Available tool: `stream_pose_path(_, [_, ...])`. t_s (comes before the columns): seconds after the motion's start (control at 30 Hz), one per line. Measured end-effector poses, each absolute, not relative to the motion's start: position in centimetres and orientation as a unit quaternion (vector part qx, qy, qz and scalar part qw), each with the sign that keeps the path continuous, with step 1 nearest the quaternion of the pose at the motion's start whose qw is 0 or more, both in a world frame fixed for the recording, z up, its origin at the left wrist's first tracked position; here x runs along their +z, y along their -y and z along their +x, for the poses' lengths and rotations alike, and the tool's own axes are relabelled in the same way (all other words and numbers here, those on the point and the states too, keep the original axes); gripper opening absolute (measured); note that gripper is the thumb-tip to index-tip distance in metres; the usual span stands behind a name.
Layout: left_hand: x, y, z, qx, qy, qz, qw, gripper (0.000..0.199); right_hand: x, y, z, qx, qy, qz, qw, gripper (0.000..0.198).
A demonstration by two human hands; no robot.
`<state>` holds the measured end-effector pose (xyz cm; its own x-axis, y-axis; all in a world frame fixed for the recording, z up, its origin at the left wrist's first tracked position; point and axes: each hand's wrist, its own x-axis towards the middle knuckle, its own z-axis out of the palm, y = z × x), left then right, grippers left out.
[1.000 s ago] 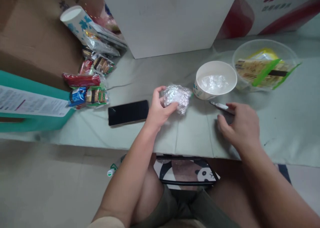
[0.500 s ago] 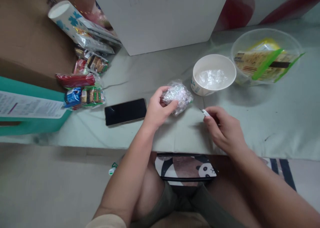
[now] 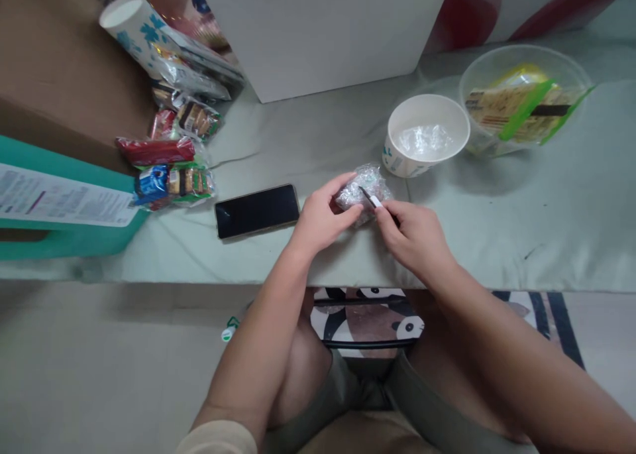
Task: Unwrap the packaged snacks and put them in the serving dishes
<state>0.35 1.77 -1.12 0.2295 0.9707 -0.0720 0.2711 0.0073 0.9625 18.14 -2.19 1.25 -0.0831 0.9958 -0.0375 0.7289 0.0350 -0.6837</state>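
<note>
My left hand (image 3: 322,214) grips a crumpled clear plastic-wrapped bundle (image 3: 366,182) on the cloth-covered table. Thumb and fingers close round its left side; what lies inside the wrap is hard to make out. Between the thumb and fingers of my right hand (image 3: 415,235) is a small utility knife (image 3: 371,198) with a white part and a dark narrow blade. Its tip points up and left, at the surface of the bundle. Just behind and to the right stands a white paper bowl (image 3: 397,159) with clear plastic in it.
A black phone (image 3: 257,211) lies left of my hands. Farther left are wrapped snacks (image 3: 169,183), a paper cup stack (image 3: 130,33) and a teal box (image 3: 64,189). A clear plastic bowl (image 3: 474,66) holding yellow packets stands at the right, with a white box (image 3: 328,36) behind.
My right hand has moved left with the utility knife, bringing the blade onto the bundle. My left hand still holds the bundle, slightly more to the right. The view has shifted a little.
</note>
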Motion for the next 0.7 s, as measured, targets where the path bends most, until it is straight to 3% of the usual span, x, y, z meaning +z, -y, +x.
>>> stream_pose_path(0.53, [-0.9, -2.3, 0.9, 0.346, -0.580, 0.581, 0.453, 0.054, 1.8, 3.7, 20.9, 0.300, 0.676, -0.669, 0.079, 0.041])
stream_pose_path(0.7, [-0.9, -2.6, 1.4, 0.394, -0.589, 0.607, 0.359, 0.036, 0.8, 3.8, 23.3, 0.209, 0.693, -0.677, 0.134, 0.027])
